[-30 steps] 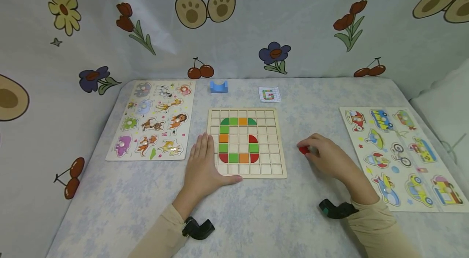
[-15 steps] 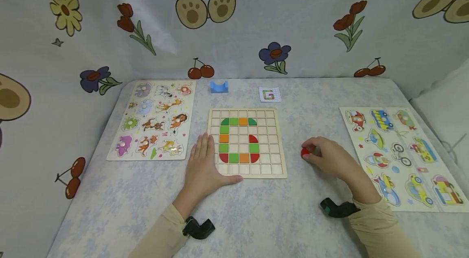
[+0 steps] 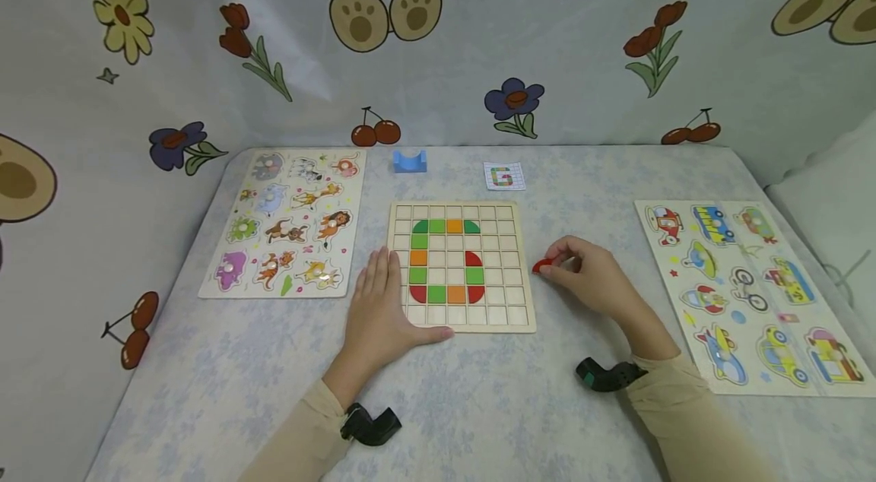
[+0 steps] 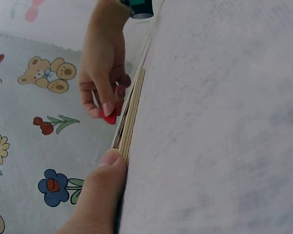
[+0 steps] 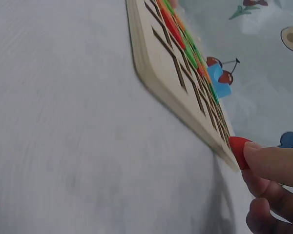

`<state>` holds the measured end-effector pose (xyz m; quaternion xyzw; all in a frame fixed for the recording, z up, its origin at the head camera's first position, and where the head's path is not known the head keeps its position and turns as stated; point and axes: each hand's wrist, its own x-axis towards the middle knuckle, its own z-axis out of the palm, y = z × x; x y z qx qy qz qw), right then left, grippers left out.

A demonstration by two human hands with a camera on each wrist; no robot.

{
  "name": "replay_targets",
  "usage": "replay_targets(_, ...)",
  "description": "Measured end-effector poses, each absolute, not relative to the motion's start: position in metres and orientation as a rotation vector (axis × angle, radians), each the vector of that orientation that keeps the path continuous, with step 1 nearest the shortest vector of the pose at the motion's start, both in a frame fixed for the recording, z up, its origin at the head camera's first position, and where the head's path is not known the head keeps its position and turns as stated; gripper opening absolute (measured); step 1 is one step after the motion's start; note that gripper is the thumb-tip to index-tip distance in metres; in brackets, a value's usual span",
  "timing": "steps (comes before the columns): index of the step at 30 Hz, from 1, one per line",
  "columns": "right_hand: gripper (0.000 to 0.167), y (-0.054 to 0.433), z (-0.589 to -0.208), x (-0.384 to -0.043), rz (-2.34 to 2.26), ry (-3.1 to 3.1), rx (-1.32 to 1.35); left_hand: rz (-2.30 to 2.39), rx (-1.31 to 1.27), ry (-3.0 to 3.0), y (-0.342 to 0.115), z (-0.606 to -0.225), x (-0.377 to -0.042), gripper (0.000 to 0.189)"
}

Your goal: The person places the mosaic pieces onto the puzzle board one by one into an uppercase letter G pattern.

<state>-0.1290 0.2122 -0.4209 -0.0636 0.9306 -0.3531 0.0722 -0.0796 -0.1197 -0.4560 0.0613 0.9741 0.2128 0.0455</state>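
Observation:
A wooden grid board lies mid-table, with green, orange and red tiles set in its cells in a G-like outline. My left hand rests flat along the board's left side, fingers straight, its thumb lying over the front edge. Between thumb and fingers, my right hand pinches a red quarter-round tile just right of the board. The same red tile shows in the right wrist view near the board's corner; whether it touches the board I cannot tell.
A small pattern card and a blue cradle-shaped block sit behind the board. An animal puzzle board lies on the left. On the right is a vehicle puzzle board, close to my right arm.
My right hand has moved left toward the grid board, carrying the red tile, which has turned in its fingers. The left hand stays where it was.

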Motion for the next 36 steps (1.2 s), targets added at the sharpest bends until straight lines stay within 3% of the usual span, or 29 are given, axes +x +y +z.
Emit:
replay_targets(17, 0.014, 0.104, -0.421, -0.154, -1.278, 2.641, -0.356, 0.609, 0.183, 2.978, -0.121, -0.456, -0.084, 0.149)
replay_targets(36, 0.015, 0.091, -0.423, -0.147, -0.942, 2.861, -0.414, 0.606, 0.203, 2.988, -0.120, -0.460, -0.086, 0.150)
